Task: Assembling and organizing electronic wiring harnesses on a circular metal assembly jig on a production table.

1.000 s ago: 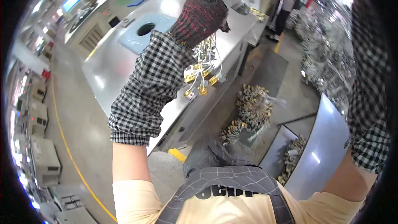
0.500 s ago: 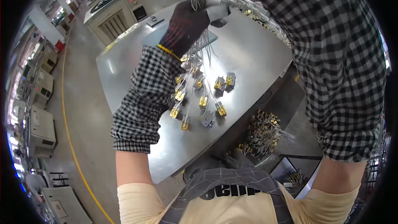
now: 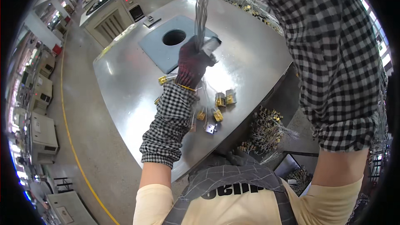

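My left hand point(image 3: 193, 62), in a dark glove with pale fingertips, is closed around a bundle of thin grey-white wires point(image 3: 202, 10) over the metal table. The wires rise from the fist past the upper edge of the picture. Below the hand, several small metal connector pieces with yellow parts point(image 3: 218, 115) lie on the table at the wires' lower ends; the forearm hides some of them. A bare silvery connector point(image 3: 211, 128) lies nearest me. My right arm, in a checked sleeve point(image 3: 337, 58), reaches up and forward, and its hand lies outside the picture.
A blue-grey plate point(image 3: 152, 43) with a round hole sits on the metal table point(image 3: 250, 54). More wire bundles point(image 3: 254, 10) line the far right edge. Below the table's right side is a heap of wired connectors point(image 3: 266, 131). A small dark object point(image 3: 151, 21) lies near the far left edge.
My left hand has come down and nearer with the wire bundle, uncovering the plate's hole. More bundle length shows above the fist. The connectors have shifted, and my left forearm now covers several.
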`<state>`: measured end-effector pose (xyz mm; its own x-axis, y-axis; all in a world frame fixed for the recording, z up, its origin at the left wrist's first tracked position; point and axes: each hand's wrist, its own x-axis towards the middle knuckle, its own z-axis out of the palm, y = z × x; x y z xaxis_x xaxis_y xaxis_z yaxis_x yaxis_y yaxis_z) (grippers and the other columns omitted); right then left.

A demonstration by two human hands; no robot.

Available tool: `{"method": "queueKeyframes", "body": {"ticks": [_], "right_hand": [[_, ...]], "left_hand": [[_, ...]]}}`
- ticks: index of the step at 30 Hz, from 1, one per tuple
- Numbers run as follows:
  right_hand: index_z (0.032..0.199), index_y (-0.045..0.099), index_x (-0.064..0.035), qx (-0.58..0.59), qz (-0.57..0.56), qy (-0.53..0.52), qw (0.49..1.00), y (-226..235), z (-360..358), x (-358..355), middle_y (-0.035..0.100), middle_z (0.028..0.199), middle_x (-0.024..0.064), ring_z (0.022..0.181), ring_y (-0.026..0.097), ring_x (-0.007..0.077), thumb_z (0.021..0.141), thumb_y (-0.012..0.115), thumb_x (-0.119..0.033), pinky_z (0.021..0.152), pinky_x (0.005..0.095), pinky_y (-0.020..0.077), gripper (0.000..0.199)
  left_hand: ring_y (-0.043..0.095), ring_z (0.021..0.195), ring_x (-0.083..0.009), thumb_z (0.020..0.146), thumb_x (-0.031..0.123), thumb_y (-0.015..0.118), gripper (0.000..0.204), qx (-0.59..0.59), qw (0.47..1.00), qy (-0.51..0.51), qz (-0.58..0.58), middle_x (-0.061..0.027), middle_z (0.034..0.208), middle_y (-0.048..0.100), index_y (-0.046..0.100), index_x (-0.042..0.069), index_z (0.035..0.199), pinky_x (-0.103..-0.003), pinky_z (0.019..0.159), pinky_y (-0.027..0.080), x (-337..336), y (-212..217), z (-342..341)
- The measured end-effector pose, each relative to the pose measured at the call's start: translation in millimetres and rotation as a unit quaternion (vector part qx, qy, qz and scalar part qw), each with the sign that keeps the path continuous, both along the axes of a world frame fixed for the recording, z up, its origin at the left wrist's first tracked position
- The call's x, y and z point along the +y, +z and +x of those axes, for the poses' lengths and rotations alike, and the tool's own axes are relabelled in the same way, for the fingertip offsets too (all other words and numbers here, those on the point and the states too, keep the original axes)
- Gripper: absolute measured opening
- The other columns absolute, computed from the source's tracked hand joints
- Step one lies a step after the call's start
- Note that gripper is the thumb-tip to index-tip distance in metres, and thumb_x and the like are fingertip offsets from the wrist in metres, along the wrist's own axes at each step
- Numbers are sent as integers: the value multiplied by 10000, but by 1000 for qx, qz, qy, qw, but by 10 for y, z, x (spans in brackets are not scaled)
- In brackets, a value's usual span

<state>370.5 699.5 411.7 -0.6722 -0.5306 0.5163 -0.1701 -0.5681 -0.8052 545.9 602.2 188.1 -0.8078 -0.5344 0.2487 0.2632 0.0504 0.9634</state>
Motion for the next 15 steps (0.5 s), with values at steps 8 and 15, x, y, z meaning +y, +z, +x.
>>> {"method": "queueKeyframes", "body": {"ticks": [8, 15], "right_hand": [[1064, 555, -17, -370, -80, 121, 918, -1697, -337, -245, 601, 865, 127, 780, 598, 268, 897, 472, -353, 719, 424, 524, 385], [1031, 555, -22, -619, -83, 31, 781, -2858, 168, -330, 593, 887, 131, 818, 594, 294, 881, 456, -522, 843, 436, 515, 531]], "left_hand": [[525, 483, -70, 741, 89, 726, 203, 142, 985, 83, 53, -54, 647, 615, 645, -56, 858, -214, 417, 398, -85, 221, 736], [473, 482, -68, 845, 238, 637, 397, 50, 956, 208, -201, 10, 749, 531, 552, -5, 1148, -206, 409, 361, -1022, 71, 1059]]}}
